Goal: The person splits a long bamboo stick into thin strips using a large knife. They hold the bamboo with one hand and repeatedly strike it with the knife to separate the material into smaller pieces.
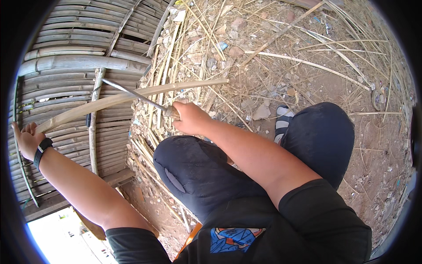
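Observation:
A long pale bamboo strip (94, 104) slants across the left side, its far end reaching over the littered ground. My left hand (30, 140), with a black band on the wrist, is closed around the strip's near end at the far left; the thumb points up. In my right hand (192, 119) is a knife (151, 102), gripped by its short wooden handle. Its narrow blade points left and crosses the strip near the middle. Whether the edge bites into the bamboo or only rests against it, I cannot tell.
A wall of bamboo slats (66, 83) rises on the left, with an upright pole (94, 127). Cut bamboo strips (163, 72) lie beside it. Stones, straw and scraps cover the earth ground (334, 90). My bent knees (187, 163) are below my right forearm.

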Demonstrator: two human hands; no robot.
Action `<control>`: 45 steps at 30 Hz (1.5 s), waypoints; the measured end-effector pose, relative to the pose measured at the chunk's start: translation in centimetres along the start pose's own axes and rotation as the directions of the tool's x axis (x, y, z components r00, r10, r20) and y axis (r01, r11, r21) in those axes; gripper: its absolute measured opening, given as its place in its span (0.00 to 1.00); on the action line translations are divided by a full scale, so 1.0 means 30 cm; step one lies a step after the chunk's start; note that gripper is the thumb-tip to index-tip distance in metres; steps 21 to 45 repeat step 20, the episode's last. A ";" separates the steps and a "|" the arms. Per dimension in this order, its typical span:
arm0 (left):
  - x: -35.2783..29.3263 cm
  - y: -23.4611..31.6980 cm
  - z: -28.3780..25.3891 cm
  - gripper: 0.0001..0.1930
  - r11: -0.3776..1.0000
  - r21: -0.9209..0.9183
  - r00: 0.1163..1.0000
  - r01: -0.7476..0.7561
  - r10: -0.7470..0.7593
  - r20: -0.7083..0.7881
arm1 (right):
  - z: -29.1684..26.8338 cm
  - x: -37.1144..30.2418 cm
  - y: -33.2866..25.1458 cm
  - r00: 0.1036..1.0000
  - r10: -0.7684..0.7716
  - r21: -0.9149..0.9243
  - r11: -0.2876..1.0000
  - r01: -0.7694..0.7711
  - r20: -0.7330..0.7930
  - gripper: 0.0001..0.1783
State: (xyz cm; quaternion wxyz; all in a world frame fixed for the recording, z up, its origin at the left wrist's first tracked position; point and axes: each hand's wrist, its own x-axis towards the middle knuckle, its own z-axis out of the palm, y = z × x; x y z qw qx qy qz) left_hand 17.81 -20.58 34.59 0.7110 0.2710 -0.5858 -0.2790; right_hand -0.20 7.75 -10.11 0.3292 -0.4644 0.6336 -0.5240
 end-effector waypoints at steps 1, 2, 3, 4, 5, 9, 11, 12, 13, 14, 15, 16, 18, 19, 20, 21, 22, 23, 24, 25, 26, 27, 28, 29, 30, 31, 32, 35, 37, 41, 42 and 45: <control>-0.001 -0.015 -0.002 0.20 1.000 0.002 1.000 0.008 -0.008 0.000 | -0.019 -0.007 0.068 0.998 0.056 0.032 0.998 -0.057 0.040 0.19; 0.003 -0.020 -0.018 0.20 1.000 0.012 1.000 0.010 -0.010 -0.004 | -0.027 -0.076 0.152 0.969 0.239 0.108 0.964 -0.244 0.058 0.25; -0.087 -0.018 0.069 0.20 0.999 0.007 0.997 0.034 -0.033 -0.068 | 0.033 -0.128 0.378 0.905 0.387 0.071 0.922 -0.381 -0.177 0.31; -0.169 0.001 0.153 0.20 0.999 -0.009 0.989 0.047 -0.048 -0.138 | 0.005 -0.157 0.530 0.814 0.543 -0.173 0.798 -0.577 -0.207 0.31; -0.229 0.013 0.187 0.22 0.999 -0.027 0.993 0.034 -0.037 -0.109 | -0.048 -0.218 0.658 0.721 0.669 -0.181 0.698 -0.693 -0.179 0.28; -0.144 0.046 0.044 0.23 0.998 -0.053 0.999 0.018 -0.020 -0.025 | -0.008 -0.168 0.546 0.514 0.857 0.276 0.501 -0.820 -0.029 0.27; -0.346 0.078 0.167 0.21 0.998 -0.066 0.982 0.023 -0.036 -0.188 | -0.023 -0.161 0.505 0.551 0.823 0.288 0.565 -0.773 -0.135 0.27; -0.395 0.103 0.175 0.20 0.997 -0.073 0.982 0.026 -0.039 -0.183 | -0.029 -0.152 0.442 0.613 0.771 0.218 0.637 -0.740 -0.173 0.27; -0.406 0.135 0.173 0.19 0.996 -0.089 0.984 0.019 -0.034 -0.172 | -0.042 -0.129 0.380 0.676 0.706 0.154 0.707 -0.690 -0.212 0.27; -0.406 0.138 0.160 0.18 0.992 -0.123 0.992 0.037 -0.051 -0.112 | -0.066 -0.097 0.338 0.722 0.657 0.231 0.753 -0.616 -0.217 0.26; -0.407 0.141 0.146 0.17 0.986 -0.156 0.997 0.056 -0.064 -0.051 | -0.106 -0.072 0.302 0.737 0.648 0.274 0.757 -0.594 -0.193 0.25; -0.429 0.160 0.126 0.15 0.986 -0.149 0.992 0.070 -0.084 -0.092 | -0.159 -0.057 0.180 0.759 0.634 0.307 0.759 -0.575 -0.149 0.23; -0.426 0.184 0.059 0.13 0.963 -0.264 0.998 0.058 -0.064 -0.014 | -0.267 -0.027 0.056 0.805 0.578 0.277 0.802 -0.530 -0.132 0.17; -0.478 0.213 0.043 0.12 0.954 -0.296 0.999 0.039 -0.042 -0.002 | -0.313 -0.012 0.006 0.808 0.575 0.266 0.804 -0.531 -0.128 0.17; -0.461 0.238 -0.022 0.12 0.956 -0.293 0.999 0.018 -0.030 -0.034 | -0.354 -0.004 -0.083 0.814 0.571 0.256 0.807 -0.532 -0.111 0.17; -0.461 0.238 -0.022 0.12 0.956 -0.293 0.999 0.018 -0.030 -0.034 | -0.354 -0.004 -0.083 0.814 0.571 0.256 0.807 -0.532 -0.111 0.17; -0.461 0.238 -0.022 0.12 0.956 -0.293 0.999 0.018 -0.030 -0.034 | -0.354 -0.004 -0.083 0.814 0.571 0.256 0.807 -0.532 -0.111 0.17; -0.461 0.238 -0.022 0.12 0.956 -0.293 0.999 0.018 -0.030 -0.034 | -0.354 -0.004 -0.083 0.814 0.571 0.256 0.807 -0.532 -0.111 0.17; -0.461 0.238 -0.022 0.12 0.956 -0.293 0.999 0.018 -0.030 -0.034 | -0.354 -0.004 -0.083 0.814 0.571 0.256 0.807 -0.532 -0.111 0.17; -0.461 0.238 -0.022 0.12 0.956 -0.293 0.999 0.018 -0.030 -0.034 | -0.354 -0.004 -0.083 0.814 0.571 0.256 0.807 -0.532 -0.111 0.17; -0.461 0.238 -0.022 0.12 0.956 -0.293 0.999 0.018 -0.030 -0.034 | -0.354 -0.004 -0.083 0.814 0.571 0.256 0.807 -0.532 -0.111 0.17; -0.461 0.238 -0.022 0.12 0.956 -0.293 0.999 0.018 -0.030 -0.034 | -0.354 -0.004 -0.083 0.814 0.571 0.256 0.807 -0.532 -0.111 0.17; -0.461 0.238 -0.022 0.12 0.956 -0.293 0.999 0.018 -0.030 -0.034 | -0.354 -0.004 -0.083 0.814 0.571 0.256 0.807 -0.532 -0.111 0.17; -0.461 0.238 -0.022 0.12 0.956 -0.293 0.999 0.018 -0.030 -0.034 | -0.354 -0.004 -0.083 0.814 0.571 0.256 0.807 -0.532 -0.111 0.17; -0.461 0.238 -0.022 0.12 0.956 -0.293 0.999 0.018 -0.030 -0.034 | -0.354 -0.004 -0.083 0.814 0.571 0.256 0.807 -0.532 -0.111 0.17; -0.461 0.238 -0.022 0.12 0.956 -0.293 0.999 0.018 -0.030 -0.034 | -0.354 -0.004 -0.083 0.814 0.571 0.256 0.807 -0.532 -0.111 0.17; -0.461 0.238 -0.022 0.12 0.956 -0.293 0.999 0.018 -0.030 -0.034 | -0.354 -0.004 -0.083 0.814 0.571 0.256 0.807 -0.532 -0.111 0.17; -0.461 0.238 -0.022 0.12 0.956 -0.293 0.999 0.018 -0.030 -0.034 | -0.354 -0.004 -0.083 0.814 0.571 0.256 0.807 -0.532 -0.111 0.17; -0.461 0.238 -0.022 0.12 0.956 -0.293 0.999 0.018 -0.030 -0.034 | -0.354 -0.004 -0.083 0.814 0.571 0.256 0.807 -0.532 -0.111 0.17; -0.461 0.238 -0.022 0.12 0.956 -0.293 0.999 0.018 -0.030 -0.034 | -0.354 -0.004 -0.083 0.814 0.571 0.256 0.807 -0.532 -0.111 0.17; -0.461 0.238 -0.022 0.12 0.956 -0.293 0.999 0.018 -0.030 -0.034 | -0.354 -0.004 -0.083 0.814 0.571 0.256 0.807 -0.532 -0.111 0.17; -0.461 0.238 -0.022 0.12 0.956 -0.293 0.999 0.018 -0.030 -0.034 | -0.354 -0.004 -0.083 0.814 0.571 0.256 0.807 -0.532 -0.111 0.17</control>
